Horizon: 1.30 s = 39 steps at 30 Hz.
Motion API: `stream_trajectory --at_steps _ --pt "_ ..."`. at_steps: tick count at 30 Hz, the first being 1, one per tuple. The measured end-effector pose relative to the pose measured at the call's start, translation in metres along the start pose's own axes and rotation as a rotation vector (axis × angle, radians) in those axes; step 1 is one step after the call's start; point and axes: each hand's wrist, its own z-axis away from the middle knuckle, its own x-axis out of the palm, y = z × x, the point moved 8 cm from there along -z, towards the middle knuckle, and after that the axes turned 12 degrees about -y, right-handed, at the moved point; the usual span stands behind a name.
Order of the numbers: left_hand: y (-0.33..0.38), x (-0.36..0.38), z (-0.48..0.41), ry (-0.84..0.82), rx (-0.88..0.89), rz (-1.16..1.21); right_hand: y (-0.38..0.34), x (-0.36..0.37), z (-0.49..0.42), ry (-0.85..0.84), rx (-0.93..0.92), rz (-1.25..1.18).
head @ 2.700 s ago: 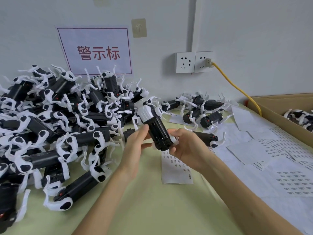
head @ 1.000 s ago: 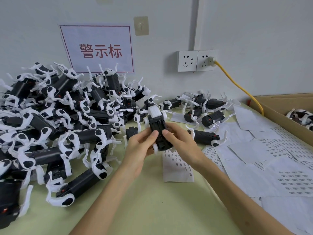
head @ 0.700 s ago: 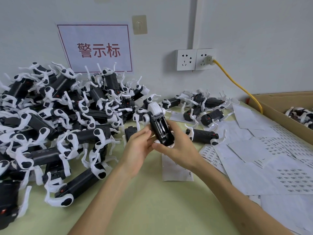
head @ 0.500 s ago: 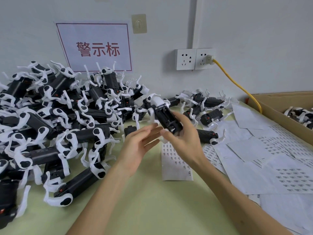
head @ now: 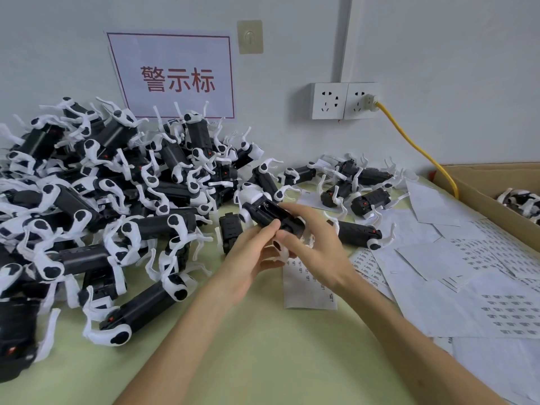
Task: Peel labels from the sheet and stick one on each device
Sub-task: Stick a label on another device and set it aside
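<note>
Above the middle of the table [head: 263,361], the right hand [head: 317,249] grips one device [head: 267,213] between thumb and forefinger. The left hand [head: 248,255] lays its fairly straight fingertips against the device's dark body. Whether a label is on it is too small to tell. The label sheet [head: 309,287] lies just below the hands. Judging by the big pile [head: 102,200] at left, against the few devices in the cardboard box [head: 473,188] at right, most of the work remains.
</note>
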Motion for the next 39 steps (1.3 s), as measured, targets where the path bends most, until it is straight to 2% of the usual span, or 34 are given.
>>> stream_trajectory --at_steps 4,7,10,13,20,23,27,33,35,39 --pt "0.004 -0.013 0.001 0.109 0.067 0.008 0.003 -0.015 -0.001 0.086 0.009 -0.142" --pt "0.007 -0.017 0.002 0.097 0.074 0.000 0.013 -0.021 -0.004 0.113 0.085 -0.056" --pt "0.003 -0.018 0.002 0.080 0.047 0.068 0.029 -0.004 -0.007 -0.101 0.228 0.077" --pt "-0.001 -0.018 0.002 0.096 0.007 0.090 0.042 0.015 -0.006 -0.354 0.282 0.342" --pt "0.002 -0.017 0.004 0.072 0.008 0.149 0.067 0.017 -0.001 -0.481 0.399 0.571" --pt "0.003 -0.009 0.006 0.003 -0.038 0.194 0.068 0.015 -0.003 -0.454 0.374 0.655" --pt "0.002 0.005 0.010 -0.115 -0.093 0.319 0.058 0.011 -0.005 -0.408 0.289 0.613" --pt "-0.001 -0.002 0.008 -0.004 -0.114 0.292 0.059 0.003 -0.006 -0.347 0.343 0.450" --pt "-0.001 -0.007 0.006 0.027 -0.104 0.198 0.057 -0.004 -0.009 -0.260 0.327 0.408" --pt "-0.002 -0.012 0.006 0.067 -0.110 0.081 0.050 -0.030 -0.008 0.033 0.335 0.265"
